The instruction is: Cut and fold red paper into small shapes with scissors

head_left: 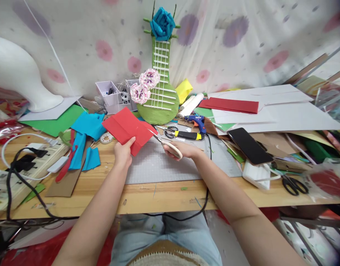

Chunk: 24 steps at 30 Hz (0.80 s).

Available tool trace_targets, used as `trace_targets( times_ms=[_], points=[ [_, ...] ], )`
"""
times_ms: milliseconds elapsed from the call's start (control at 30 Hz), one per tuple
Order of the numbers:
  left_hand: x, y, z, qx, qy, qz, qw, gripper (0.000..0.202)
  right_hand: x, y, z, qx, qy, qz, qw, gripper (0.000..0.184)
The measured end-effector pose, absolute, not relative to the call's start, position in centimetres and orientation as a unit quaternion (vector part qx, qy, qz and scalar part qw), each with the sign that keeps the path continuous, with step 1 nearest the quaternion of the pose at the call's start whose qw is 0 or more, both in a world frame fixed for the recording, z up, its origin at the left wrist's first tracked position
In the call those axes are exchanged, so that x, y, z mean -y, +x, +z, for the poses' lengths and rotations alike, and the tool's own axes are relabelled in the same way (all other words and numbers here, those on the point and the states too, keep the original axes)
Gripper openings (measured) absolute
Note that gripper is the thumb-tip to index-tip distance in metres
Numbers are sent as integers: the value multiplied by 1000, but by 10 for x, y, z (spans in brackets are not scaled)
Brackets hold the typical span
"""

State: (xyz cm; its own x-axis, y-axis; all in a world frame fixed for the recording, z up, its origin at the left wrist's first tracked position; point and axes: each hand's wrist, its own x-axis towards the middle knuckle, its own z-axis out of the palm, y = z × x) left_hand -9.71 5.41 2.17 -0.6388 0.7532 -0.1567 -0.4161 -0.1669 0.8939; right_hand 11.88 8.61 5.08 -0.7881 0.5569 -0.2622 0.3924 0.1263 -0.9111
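My left hand [123, 153] pinches the lower edge of a folded sheet of red paper [127, 126], thumb on top. The sheet is held up over the grey cutting mat [159, 171]. In my right hand [181, 149] is a pair of scissors [173, 147] with cream handles, its blades at the right edge of the red paper. Just behind the hands lie a yellow-and-black utility knife [186, 135], black-handled scissors [170, 132] and a blue glue gun [197, 122]. A green guitar-shaped craft piece [159, 114] with a blue paper flower [162, 24] stands upright beyond them.
On the left are blue paper pieces [88, 125], a power strip [45, 159] with cables and a white mannequin head [14, 70]. A phone [250, 146], black scissors [294, 184], red strips [233, 105] and white sheets [294, 114] lie to the right. A black cord crosses the table's front edge.
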Motion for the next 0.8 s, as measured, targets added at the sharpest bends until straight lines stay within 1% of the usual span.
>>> trace_targets(
  times_ms=[67,200,300,433,600,800],
  points=[
    [-53,-96,23,-512,165,745,394,29,-86,120,49,737,-308,598,66,59],
    [-51,-93,26,-513,164,744,397,28,-85,122,48,692,-251,675,44,62],
    [-51,-92,26,-511,174,741,399,29,-85,124,47,673,-234,701,41,62],
    [-50,-89,23,-525,199,727,395,31,-89,124,45,661,-247,707,44,64],
    [-48,-82,20,-532,226,711,401,34,-92,121,42,672,-272,686,58,66],
    [-47,-77,23,-526,198,714,417,30,-91,117,44,686,-295,662,71,64]
  ],
)
